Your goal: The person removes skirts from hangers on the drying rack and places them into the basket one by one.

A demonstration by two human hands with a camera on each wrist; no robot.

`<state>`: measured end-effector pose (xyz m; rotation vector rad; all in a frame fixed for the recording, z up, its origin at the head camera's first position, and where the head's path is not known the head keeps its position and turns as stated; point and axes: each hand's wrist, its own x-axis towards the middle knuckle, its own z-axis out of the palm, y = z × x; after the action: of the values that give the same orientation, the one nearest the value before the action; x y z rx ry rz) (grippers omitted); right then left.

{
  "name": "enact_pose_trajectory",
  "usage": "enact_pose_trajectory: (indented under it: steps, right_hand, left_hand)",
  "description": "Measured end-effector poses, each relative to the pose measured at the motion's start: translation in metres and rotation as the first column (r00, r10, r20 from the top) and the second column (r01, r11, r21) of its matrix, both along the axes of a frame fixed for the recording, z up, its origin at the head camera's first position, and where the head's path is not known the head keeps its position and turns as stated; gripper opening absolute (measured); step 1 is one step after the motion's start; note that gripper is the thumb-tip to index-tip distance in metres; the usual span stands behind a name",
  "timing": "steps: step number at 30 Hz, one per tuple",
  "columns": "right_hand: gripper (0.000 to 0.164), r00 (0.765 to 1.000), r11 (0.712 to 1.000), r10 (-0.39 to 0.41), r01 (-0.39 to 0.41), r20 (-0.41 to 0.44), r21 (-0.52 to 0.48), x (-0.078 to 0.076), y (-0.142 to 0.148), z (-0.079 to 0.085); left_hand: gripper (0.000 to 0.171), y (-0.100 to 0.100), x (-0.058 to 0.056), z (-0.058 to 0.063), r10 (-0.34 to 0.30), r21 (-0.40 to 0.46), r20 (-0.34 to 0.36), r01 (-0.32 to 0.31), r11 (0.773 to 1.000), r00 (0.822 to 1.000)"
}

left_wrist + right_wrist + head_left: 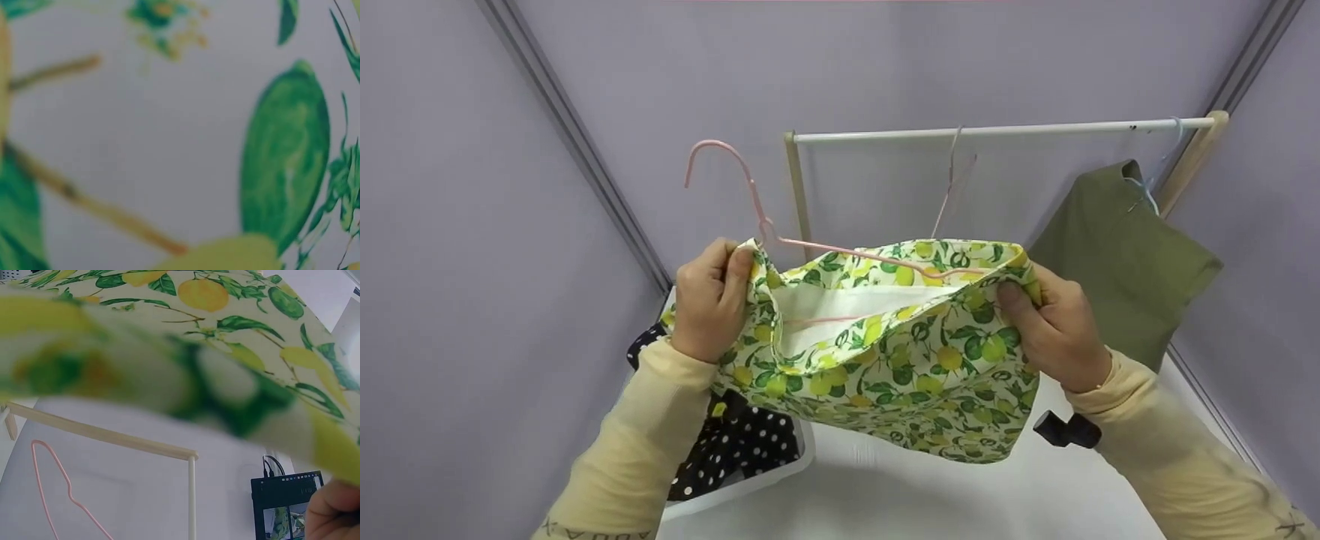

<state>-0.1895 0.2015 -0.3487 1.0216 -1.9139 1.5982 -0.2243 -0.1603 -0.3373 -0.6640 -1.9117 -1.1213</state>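
A lemon-print skirt [960, 375] with a white lining is stretched between both hands, its wide top opening facing up. My left hand [709, 304] pinches the left end of the waistband, thumb toward me. At the opposite end, my right hand [1057, 330] grips the waistband with the thumb in front. A pink hanger [847, 251] lies partly inside the opening; its hook stands out at the upper left. The hanger's right end reaches close to the right hand. Printed fabric [152, 129] fills the left wrist view, hiding that hand.
Behind the skirt runs a white rail [877, 136] on wooden posts. On it hang another pink hanger [950, 176] and an olive garment [1117, 262]. Black polka-dot cloth [761, 435] lies in a white basket [735, 491] at lower left. The right wrist view includes a screen [287, 500].
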Motion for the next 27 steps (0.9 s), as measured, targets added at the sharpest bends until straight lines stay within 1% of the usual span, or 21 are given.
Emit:
enact_pose_trajectory:
  steps: [4,6,8,10,12,15,16,18,21,24,26,27]
  right_hand:
    - [0.015,0.999,1.000,-0.028,0.028,-0.019,-0.003,0.000,-0.002,0.001]
    - [0.017,0.998,0.998,-0.058,0.058,-0.032,-0.008,0.000,-0.003,0.002]
    - [0.019,0.995,0.996,-0.088,0.087,-0.039,-0.014,0.000,-0.003,0.002]
    - [0.023,0.993,0.994,-0.108,0.107,-0.041,-0.030,-0.001,-0.003,0.002]
    - [0.026,0.993,0.992,-0.110,0.107,-0.034,-0.069,-0.002,-0.003,0.003]
    - [0.028,0.994,0.989,-0.109,0.105,-0.030,-0.103,-0.002,-0.002,0.003]
    - [0.029,0.994,0.989,-0.108,0.105,-0.032,-0.101,-0.002,-0.002,0.003]
    - [0.030,0.992,0.990,-0.122,0.119,-0.036,-0.073,-0.003,-0.002,0.004]
    - [0.029,0.989,0.990,-0.141,0.139,-0.044,-0.034,-0.003,-0.004,0.005]
    - [0.026,0.986,0.987,-0.160,0.160,-0.033,-0.015,-0.003,-0.005,0.008]
    - [0.023,0.988,0.988,-0.155,0.155,-0.015,-0.005,-0.004,-0.005,0.009]
    - [0.022,0.988,0.988,-0.154,0.154,-0.007,0.007,-0.004,-0.005,0.011]
  left_hand:
    - [0.037,-0.005,0.002,0.002,0.014,-0.002,-0.004,-0.014,1.000,1.000]
    - [0.036,-0.009,0.003,0.002,0.025,0.005,0.001,-0.025,1.000,1.000]
    - [0.033,-0.013,0.004,0.004,0.052,0.024,0.022,-0.053,0.998,0.998]
    - [0.031,-0.019,0.006,0.006,0.100,0.073,0.062,-0.104,0.992,0.993]
    - [0.032,-0.028,0.006,0.009,0.158,0.147,0.125,-0.176,0.973,0.979]
    - [0.035,-0.042,0.005,0.014,0.235,0.250,0.212,-0.285,0.926,0.949]
    - [0.036,-0.046,0.006,0.016,0.251,0.273,0.232,-0.311,0.911,0.940]
    - [0.037,-0.054,0.007,0.018,0.277,0.292,0.246,-0.344,0.893,0.929]
    - [0.036,-0.059,0.009,0.020,0.285,0.297,0.251,-0.354,0.887,0.925]
    - [0.033,-0.061,0.010,0.022,0.274,0.310,0.256,-0.347,0.885,0.927]
    - [0.029,-0.058,0.016,0.028,0.272,0.320,0.267,-0.351,0.880,0.925]
    - [0.027,-0.058,0.016,0.029,0.273,0.321,0.266,-0.352,0.879,0.924]
